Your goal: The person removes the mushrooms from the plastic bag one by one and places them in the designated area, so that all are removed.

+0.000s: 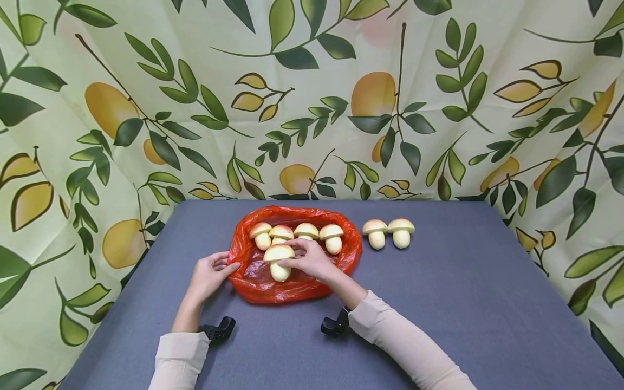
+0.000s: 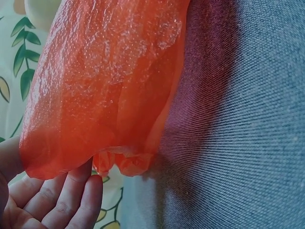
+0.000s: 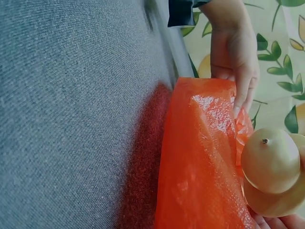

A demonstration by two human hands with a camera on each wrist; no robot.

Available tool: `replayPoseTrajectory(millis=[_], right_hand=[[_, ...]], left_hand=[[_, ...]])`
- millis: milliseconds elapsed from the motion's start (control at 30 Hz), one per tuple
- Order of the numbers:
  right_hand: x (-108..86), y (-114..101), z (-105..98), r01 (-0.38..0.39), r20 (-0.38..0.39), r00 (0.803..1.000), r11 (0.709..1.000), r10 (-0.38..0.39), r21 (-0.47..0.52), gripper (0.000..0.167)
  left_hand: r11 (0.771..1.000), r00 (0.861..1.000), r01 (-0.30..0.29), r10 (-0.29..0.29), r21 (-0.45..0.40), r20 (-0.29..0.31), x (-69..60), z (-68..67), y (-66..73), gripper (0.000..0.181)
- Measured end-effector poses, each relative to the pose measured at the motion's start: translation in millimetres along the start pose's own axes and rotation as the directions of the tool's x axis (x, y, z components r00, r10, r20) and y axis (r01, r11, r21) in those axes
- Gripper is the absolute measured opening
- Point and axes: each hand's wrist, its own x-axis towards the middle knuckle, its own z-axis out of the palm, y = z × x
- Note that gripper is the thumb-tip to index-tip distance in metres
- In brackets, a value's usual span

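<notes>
A red plastic bag (image 1: 278, 296) lies with its mouth spread wide on the table, and several toy mushrooms (image 1: 331, 233) stand in a row inside it. My left hand (image 1: 209, 275) pinches the bag's left rim between thumb and fingers; in the left wrist view the red film (image 2: 105, 95) passes between them. Over the bag's front part, my right hand (image 1: 312, 260) grips another mushroom (image 1: 279, 271) by its right side. The right wrist view shows this mushroom's rounded stem end (image 3: 271, 160) beside the bag's rim. Palm and some fingers of the right hand are hidden there.
Two more mushrooms (image 1: 388, 233) stand side by side to the right of the bag. A grey-blue cloth (image 1: 463, 298) covers the table. Behind it hangs a curtain (image 1: 312, 108) printed with leaves and fruit. Black cameras (image 1: 334, 325) are worn at both wrists.
</notes>
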Motion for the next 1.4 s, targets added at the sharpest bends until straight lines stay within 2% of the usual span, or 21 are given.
replayPoseTrajectory(millis=[700,1400], right_hand=[[-19.6,1,-26,0.022,0.005,1.0,0.999,-0.022,0.025,0.051],[-42.9,12,-61,0.04,0.003,0.999,0.999,-0.04,-0.003,0.05]], left_hand=[[1.0,1.0,0.011,-0.011,0.007,0.0,-1.4,-1.6,-0.4,0.042],[1.0,1.0,0.012,-0.012,0.005,0.006,0.9,-0.5,-0.2,0.041]])
